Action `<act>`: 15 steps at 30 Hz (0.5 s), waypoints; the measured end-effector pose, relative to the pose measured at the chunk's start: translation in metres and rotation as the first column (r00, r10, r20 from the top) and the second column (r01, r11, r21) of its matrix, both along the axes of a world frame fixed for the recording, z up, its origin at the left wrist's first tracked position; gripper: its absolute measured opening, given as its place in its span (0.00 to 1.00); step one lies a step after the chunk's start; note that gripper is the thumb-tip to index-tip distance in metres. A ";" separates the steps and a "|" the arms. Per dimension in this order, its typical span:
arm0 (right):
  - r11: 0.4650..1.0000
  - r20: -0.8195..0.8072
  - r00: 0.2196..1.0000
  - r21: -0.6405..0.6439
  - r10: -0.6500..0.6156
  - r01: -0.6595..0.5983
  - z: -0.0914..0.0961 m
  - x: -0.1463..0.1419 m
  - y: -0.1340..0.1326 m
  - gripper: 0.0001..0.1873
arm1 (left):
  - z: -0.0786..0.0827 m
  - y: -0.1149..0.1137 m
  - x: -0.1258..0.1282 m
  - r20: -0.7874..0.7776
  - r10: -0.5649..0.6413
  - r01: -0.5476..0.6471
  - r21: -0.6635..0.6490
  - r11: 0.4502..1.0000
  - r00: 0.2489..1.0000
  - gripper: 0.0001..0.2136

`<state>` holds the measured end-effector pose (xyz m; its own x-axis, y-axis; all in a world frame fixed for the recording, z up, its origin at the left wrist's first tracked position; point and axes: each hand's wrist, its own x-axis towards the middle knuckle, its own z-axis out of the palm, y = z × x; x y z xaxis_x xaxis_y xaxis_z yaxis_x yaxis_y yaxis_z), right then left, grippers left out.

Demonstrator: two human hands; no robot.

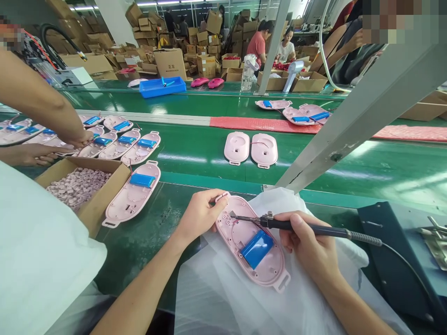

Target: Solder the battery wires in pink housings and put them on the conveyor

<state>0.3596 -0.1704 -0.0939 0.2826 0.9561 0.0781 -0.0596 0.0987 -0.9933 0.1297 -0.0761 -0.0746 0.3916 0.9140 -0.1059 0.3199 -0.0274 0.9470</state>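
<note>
Pale pink oval plastic housing [231, 244] lies on a crumpled white plastic sheet [223, 302] on the green belt counter [146, 251], between both hands. Blue rectangular battery pack [254, 249] seated inside it. Left hand [199, 216] closed, fingers pinching the housing's upper rim. Right hand [307, 244] closed in a pen grip round a black soldering iron [296, 226], tip inside the housing's upper end. Grey metal strut [359, 123] crosses the view just beyond. Far left, an open cardboard box of small pale pink discs [78, 188] sits beside a matching pink housing [134, 197]. A co-worker's hands [78, 138] work over a row of others.
</note>
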 end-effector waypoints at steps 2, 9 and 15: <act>1.000 0.003 1.000 0.010 -0.009 0.009 0.002 -0.001 0.000 0.23 | 0.000 -0.001 0.000 -0.002 0.009 -0.009 0.018 1.000 1.000 0.13; 0.999 -0.010 1.000 0.048 -0.001 0.002 0.003 -0.001 -0.001 0.21 | 0.003 -0.005 -0.001 -0.009 0.011 -0.011 0.036 0.999 1.000 0.15; 0.998 -0.022 0.999 0.060 0.029 -0.027 0.003 -0.001 0.000 0.19 | 0.006 -0.007 -0.001 -0.018 0.014 -0.013 0.029 0.999 1.000 0.16</act>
<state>0.3583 -0.1708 -0.0908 0.2583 0.9575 0.1287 -0.0861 0.1555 -0.9841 0.1291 -0.0829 -0.0685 0.3774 0.9221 -0.0859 0.3372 -0.0504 0.9401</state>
